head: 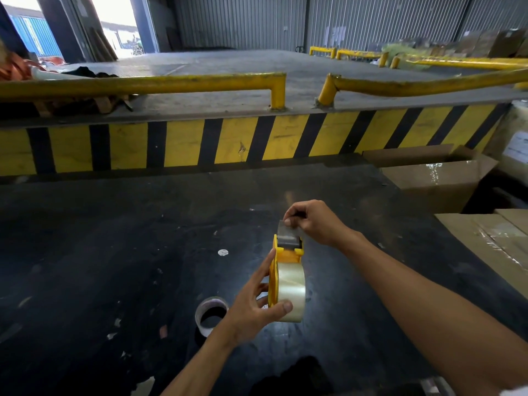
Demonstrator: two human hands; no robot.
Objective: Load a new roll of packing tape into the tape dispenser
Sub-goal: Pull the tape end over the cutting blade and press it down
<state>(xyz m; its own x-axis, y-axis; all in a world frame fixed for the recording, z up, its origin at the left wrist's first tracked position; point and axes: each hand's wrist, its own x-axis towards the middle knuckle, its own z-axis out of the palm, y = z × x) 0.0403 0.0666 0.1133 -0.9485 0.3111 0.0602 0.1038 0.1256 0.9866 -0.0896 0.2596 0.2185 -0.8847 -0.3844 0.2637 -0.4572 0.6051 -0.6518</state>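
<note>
The yellow tape dispenser (276, 270) is up off the dark worktable (114, 252), held on edge, its long axis running away from the person with the nose end at the far side. The left hand (254, 307) has it from the near side, thumb pressed across the clear new roll (291, 290), fingers spread flat along the yellow side plate — a firm cradling grasp on dispenser and roll together. And the roll looks seated on its hub already, so the loading seems well along. Now to the far end: the right hand (310, 221) is pinched tight, thumb and forefinger closed on the free tape end (288, 234), which rises from the dispenser's nose straight up into those fingertips. That is the relation that matters: the strip lies directly beyond the roll, in line with the dispenser's length, and the right hand is the nearer one to it by far. The likely next job is drawing that strip out along the same line. An old tape core (211, 315) lies on the table just left of the left wrist.
</note>
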